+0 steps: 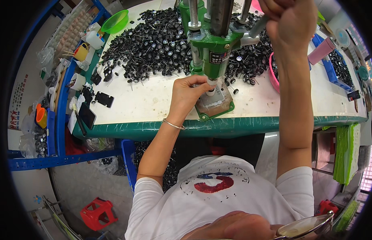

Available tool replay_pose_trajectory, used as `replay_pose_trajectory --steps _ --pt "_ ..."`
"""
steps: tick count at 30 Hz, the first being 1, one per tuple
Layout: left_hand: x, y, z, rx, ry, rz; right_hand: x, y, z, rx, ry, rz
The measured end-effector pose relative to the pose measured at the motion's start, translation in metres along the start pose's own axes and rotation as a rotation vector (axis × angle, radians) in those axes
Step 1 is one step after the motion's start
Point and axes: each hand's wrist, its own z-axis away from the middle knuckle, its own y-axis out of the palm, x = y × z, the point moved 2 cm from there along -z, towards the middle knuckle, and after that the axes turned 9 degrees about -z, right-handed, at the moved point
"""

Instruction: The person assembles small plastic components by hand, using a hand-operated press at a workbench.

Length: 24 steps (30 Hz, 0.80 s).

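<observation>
A green hand press [216,44] stands at the front of the work table. My left hand [185,94] is at its base, thumb and forefinger pinched together around the white fixture [211,91] under the ram. What the fingertips hold is mostly hidden; only a small dark bit shows there. Raised to the upper right, my right hand [292,24] is closed round the press's lever [258,27]. Behind and beside the press lies a large heap of small black wheels on thin metal axles [154,44].
A green bowl [115,22] sits at the far left, a pink basin [274,74] to the right. Black plastic parts [104,99] and a phone [86,116] lie at the left edge. A blue bin [338,68] holds more wheels. Below left stands a red stool [98,214].
</observation>
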Motion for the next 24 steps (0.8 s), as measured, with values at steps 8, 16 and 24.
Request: replay_pose_trajectory --steps 8,16,24 --pt "0.005 0.008 -0.003 0.001 -0.014 0.076 0.007 -0.012 0.029 -0.065 -0.203 -0.038" --pt "0.008 0.006 0.002 -0.018 0.104 0.104 -0.025 -0.003 -0.013 0.260 0.446 -1.080" --pt "0.035 -0.042 -0.002 -0.092 -0.160 0.481 -0.067 -0.036 -0.020 -0.007 0.405 0.265"
